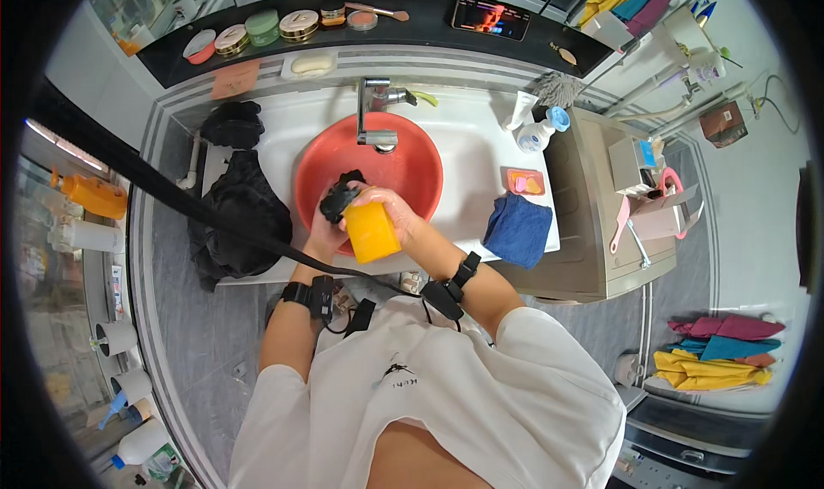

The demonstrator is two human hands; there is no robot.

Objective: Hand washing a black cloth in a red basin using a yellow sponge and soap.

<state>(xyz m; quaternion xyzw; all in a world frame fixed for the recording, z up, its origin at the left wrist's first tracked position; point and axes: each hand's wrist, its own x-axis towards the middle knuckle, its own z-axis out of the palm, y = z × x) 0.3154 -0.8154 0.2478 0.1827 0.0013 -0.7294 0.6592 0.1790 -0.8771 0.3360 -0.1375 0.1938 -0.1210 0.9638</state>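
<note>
My right hand (393, 208) grips a yellow bar of soap (371, 231) over the near rim of a red basin (412, 156) that sits in the white sink (468, 137). My left hand (324, 225) holds a small black garment (340, 196), pressed against the soap. Both wrists wear black bands. A chrome tap (376, 111) stands over the far side of the basin.
A heap of black clothes (238, 214) lies on the counter at left, a folded blue cloth (518, 230) at right. A pink soap dish (524, 181) and bottles (539, 132) stand nearby. Jars and a phone (490, 17) line the dark shelf behind. A black strap crosses the left.
</note>
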